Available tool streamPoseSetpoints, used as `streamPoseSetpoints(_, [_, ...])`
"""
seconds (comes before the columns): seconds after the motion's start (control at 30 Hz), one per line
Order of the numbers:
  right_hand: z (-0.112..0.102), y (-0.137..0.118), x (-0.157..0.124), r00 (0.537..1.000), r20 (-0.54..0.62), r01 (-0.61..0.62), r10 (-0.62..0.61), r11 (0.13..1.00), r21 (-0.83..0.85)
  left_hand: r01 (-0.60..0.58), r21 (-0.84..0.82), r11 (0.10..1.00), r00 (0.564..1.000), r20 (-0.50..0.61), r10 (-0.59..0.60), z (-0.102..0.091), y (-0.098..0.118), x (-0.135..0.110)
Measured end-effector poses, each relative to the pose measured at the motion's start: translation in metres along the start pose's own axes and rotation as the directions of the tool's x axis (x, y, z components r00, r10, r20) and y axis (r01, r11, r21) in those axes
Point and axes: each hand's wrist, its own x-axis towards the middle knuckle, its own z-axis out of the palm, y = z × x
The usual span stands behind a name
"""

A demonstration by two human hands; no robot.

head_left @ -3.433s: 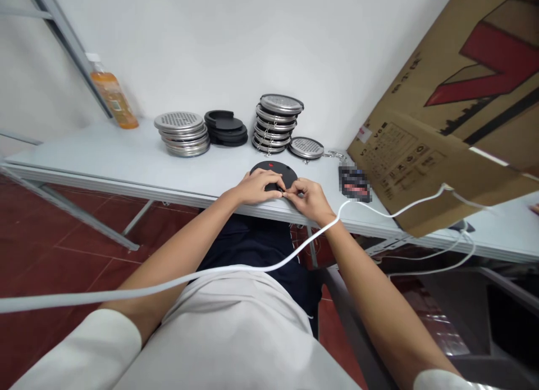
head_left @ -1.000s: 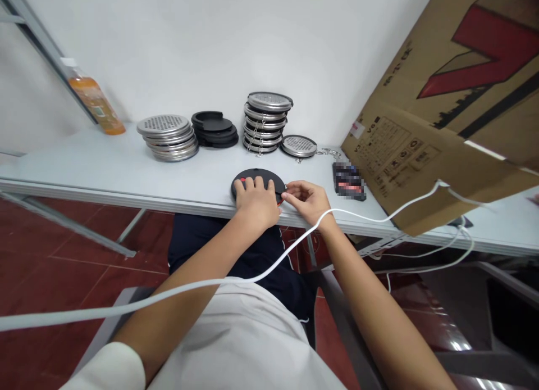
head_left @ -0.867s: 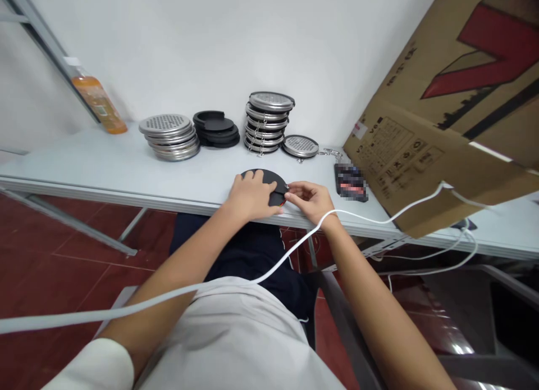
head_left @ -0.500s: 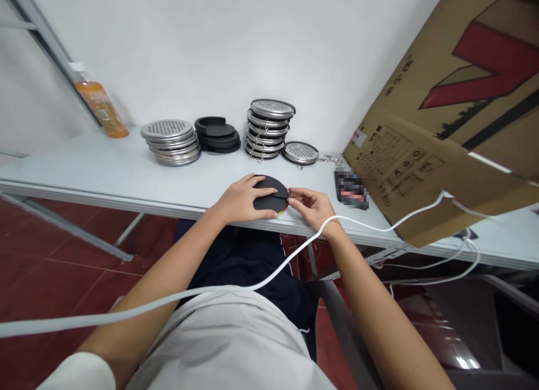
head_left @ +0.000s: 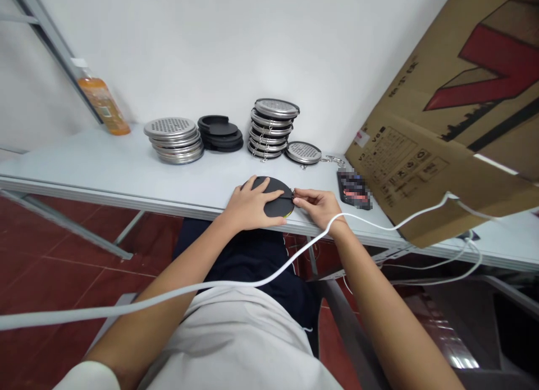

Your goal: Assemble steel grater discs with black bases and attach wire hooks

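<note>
On the table in front of me lies a black round case point(head_left: 275, 209), with a seam across its top and a thin yellow-green edge at the front right. My left hand point(head_left: 251, 204) rests flat over its left part, fingers spread and pressed on the lid, thumb along the near edge. Thumb and forefinger of my right hand point(head_left: 320, 207) pinch a small metal clasp point(head_left: 293, 193) at the case's right edge. Much of that clasp is hidden by the fingertips.
Behind stand perforated metal discs point(head_left: 173, 126), black round covers point(head_left: 219, 132) and a stack of assembled cases point(head_left: 273, 128). A single case point(head_left: 303, 152), a small chain point(head_left: 333, 158) and a phone point(head_left: 354, 189) are rightward. A carton point(head_left: 421, 148), an orange bottle point(head_left: 104, 106) and a white cable point(head_left: 290, 259) flank my arms.
The view has shifted slightly. My left fingers are spread a little differently on the case, with the thumb reaching further right. The right hand keeps its pinch at the case's edge.
</note>
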Motion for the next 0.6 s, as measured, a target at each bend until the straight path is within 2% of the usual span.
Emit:
streamPoseSetpoints(0.23, [-0.0009, -0.0027, 0.0017, 0.990, 0.045, 0.137, -0.131, 0.977, -0.163, -0.010, 0.019, 1.000, 1.000, 0.014, 0.010, 0.0000, -0.0003, 0.0016])
streamPoseSetpoints(0.4, [-0.0007, -0.0065, 0.0061, 0.972, 0.140, 0.219, -0.188, 0.943, -0.249, 0.011, 0.018, 1.000, 1.000, 0.003, -0.011, 0.0009, -0.0002, 0.0010])
streamPoseSetpoints(0.5, [-0.0021, -0.0082, 0.0061, 0.971, 0.154, 0.217, -0.186, 0.949, -0.226, 0.019, 0.008, 1.000, 1.000, -0.009, -0.018, 0.0018, 0.0004, 0.0002])
streamPoseSetpoints(0.6, [-0.0035, -0.0054, 0.0047, 0.986, 0.110, 0.144, -0.129, 0.979, -0.144, 0.028, -0.001, 1.000, 1.000, -0.001, -0.028, 0.0014, 0.0009, -0.0007])
